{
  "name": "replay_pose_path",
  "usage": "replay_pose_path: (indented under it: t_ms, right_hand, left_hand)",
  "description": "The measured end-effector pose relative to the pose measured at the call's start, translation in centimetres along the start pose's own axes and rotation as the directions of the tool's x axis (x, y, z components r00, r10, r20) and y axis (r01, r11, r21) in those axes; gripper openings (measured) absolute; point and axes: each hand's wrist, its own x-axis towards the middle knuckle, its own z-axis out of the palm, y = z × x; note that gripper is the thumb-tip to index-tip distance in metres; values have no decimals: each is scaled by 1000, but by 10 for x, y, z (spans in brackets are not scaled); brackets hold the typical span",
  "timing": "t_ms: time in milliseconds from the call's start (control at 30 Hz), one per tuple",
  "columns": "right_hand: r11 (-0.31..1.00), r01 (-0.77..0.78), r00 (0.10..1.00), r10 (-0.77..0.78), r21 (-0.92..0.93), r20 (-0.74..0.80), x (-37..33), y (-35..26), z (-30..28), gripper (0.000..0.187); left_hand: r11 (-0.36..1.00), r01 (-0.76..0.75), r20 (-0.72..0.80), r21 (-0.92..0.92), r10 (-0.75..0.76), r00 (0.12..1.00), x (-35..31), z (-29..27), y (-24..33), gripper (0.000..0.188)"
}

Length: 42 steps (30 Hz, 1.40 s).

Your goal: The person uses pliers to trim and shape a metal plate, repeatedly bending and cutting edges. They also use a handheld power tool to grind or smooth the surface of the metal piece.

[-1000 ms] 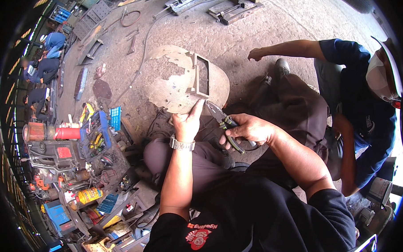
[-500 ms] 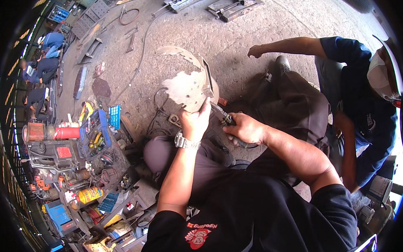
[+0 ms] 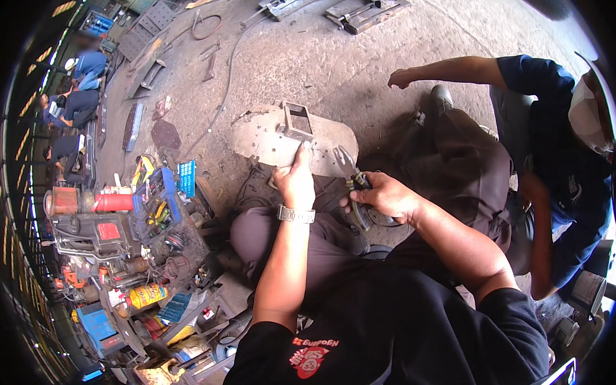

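Head cam: grey metal plate [image 3: 269, 139] w/ rectangular frame is gripped at its near edge by left hand [image 3: 295, 181], over concrete floor [image 3: 358, 62]. Pliers [image 3: 352, 184] are clasped in right hand [image 3: 384, 195], fingers wrapped round handles, jaws at plate edge.

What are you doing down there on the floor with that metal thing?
A seated person's left hand grips the near edge of a flat grey metal plate with a boxy window frame on it. The right hand holds pliers, jaws at the plate's edge. A co-worker crouches alongside, one arm stretched over the concrete floor.
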Motion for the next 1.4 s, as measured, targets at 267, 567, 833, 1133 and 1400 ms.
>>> replay_pose_path:
  t_ms: [267, 567, 833, 1133, 1400]
  right_hand:
    - [896, -129, 953, -7, 424, 304, -4, -17, 15, 34]
    - [849, -132, 932, -68, 511, 355, 6, -8, 14, 34]
    - [741, -145, 949, -83, 655, 304, -3, -8, 27, 30]
    - [622, -102, 990, -11, -776, -139, 11, -24, -8, 27]
    - [252, -206, 971, -66, -946, -229, 15, -43, -14, 45]
  left_hand:
    - [957, 240, 29, -166, -238, 971, -5, 2, 3, 18]
    - [920, 391, 84, -26, -387, 918, -11, 1, 20, 31]
    - [956, 283, 137, -73, -272, 953, -9, -1, 9, 23]
    - [798, -499, 301, 338, 411, 861, -6, 8, -12, 11]
    - [993, -114, 41, 24, 113, 993, -7, 31, -9, 11]
